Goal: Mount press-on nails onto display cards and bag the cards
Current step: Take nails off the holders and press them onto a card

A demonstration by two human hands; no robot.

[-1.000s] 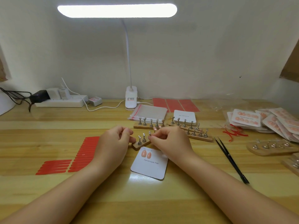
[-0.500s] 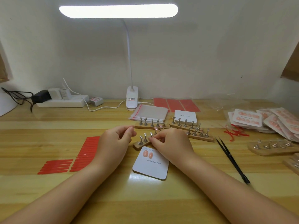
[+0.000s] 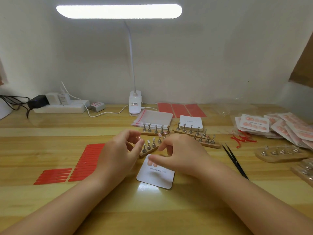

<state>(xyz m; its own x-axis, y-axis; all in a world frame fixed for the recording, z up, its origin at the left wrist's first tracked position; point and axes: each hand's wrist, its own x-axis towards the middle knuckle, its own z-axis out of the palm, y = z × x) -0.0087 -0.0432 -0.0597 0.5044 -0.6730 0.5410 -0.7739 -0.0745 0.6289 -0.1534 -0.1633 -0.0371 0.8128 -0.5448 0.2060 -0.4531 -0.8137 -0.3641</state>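
Pinching a nail (image 3: 139, 138) in my left hand (image 3: 118, 154), right hand (image 3: 183, 152) pressing the card (image 3: 156, 177) mid-desk; mounting underway, careful placement coming.

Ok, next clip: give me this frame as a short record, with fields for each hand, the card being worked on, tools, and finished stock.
left hand: raised over the desk, pinching a small pale nail at its fingertips
right hand: fingers curled, fingertips on the card's top edge; grip unclear
display card: flat on the desk, a few pink nails mounted
nail stands: wooden strips with metal pegs, behind the card
tweezers: lying unused, right of the card
bagged cards: piled at far right
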